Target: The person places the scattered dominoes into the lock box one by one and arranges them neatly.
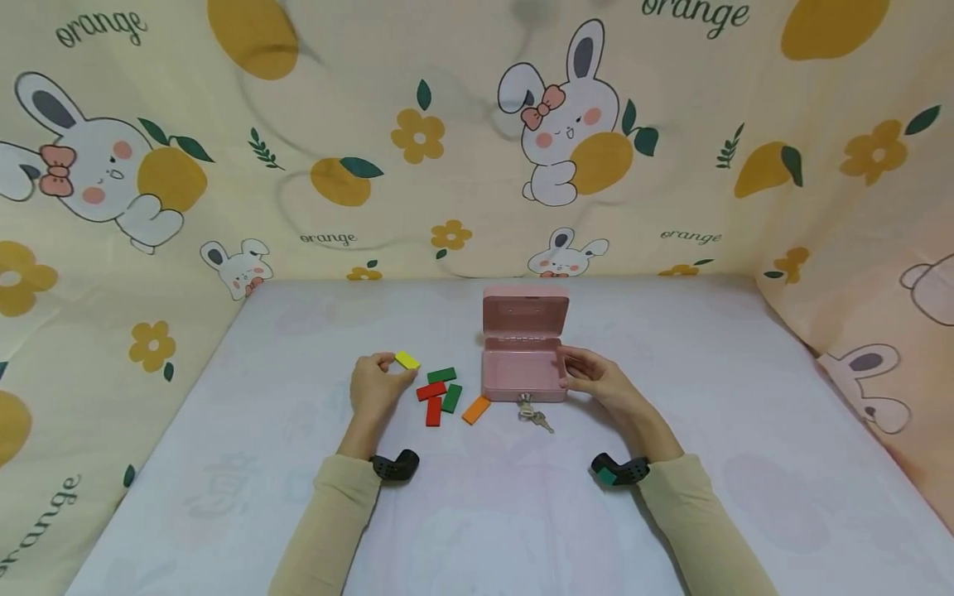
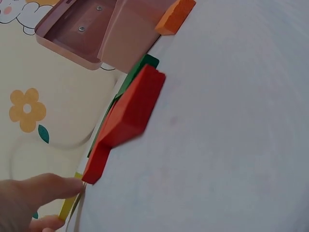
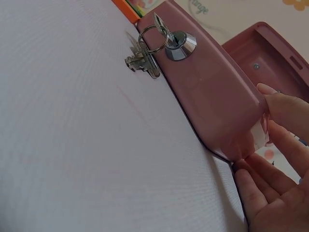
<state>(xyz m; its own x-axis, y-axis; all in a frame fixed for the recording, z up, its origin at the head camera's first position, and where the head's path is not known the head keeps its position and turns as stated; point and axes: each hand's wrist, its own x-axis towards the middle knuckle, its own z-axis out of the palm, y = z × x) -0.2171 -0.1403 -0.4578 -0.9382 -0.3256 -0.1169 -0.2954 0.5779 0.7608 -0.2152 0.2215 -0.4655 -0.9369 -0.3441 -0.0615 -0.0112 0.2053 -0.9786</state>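
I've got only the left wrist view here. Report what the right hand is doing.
Observer: The right hand holds the pink box by its right side.
Operator: Describe the front of that box.
Observer: It carries a silver lock with a key in it.
Operator: Now tell me what's just below that.
Observer: More keys, in front of the box.

Head camera faces forward-down from farther back — close, tilted wrist views share the pink box (image 3: pixel 212 92).
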